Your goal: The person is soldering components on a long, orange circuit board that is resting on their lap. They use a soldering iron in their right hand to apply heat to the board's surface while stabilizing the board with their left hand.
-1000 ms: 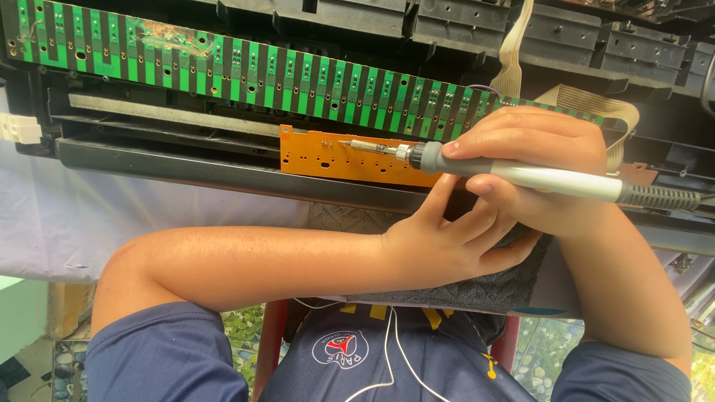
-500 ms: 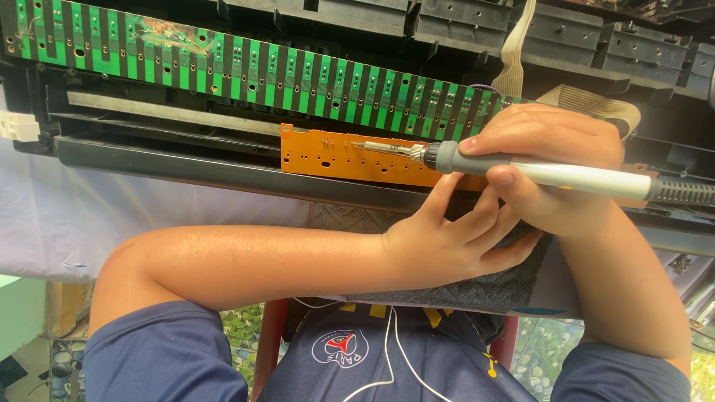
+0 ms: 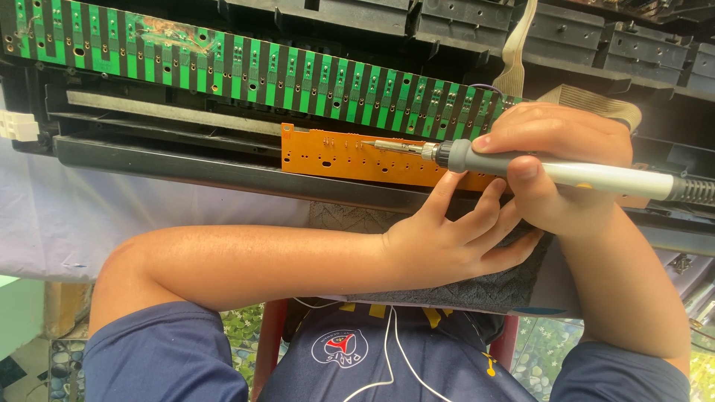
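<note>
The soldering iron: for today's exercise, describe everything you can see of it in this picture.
The soldering iron lies nearly level, with its thin metal tip at the left and its ribbed dark cord end running off at the right. It has a grey grip collar, a pale cream handle and a silvery shaft. The right hand wraps around the handle, thumb on the collar. The tip rests on or just above the orange circuit board. The left hand lies below it, fingers stretched up towards the collar; whether they touch it cannot be told.

A pale cloth (image 3: 112, 216) covers the table above a pebble-patterned floor (image 3: 67, 365).
</note>
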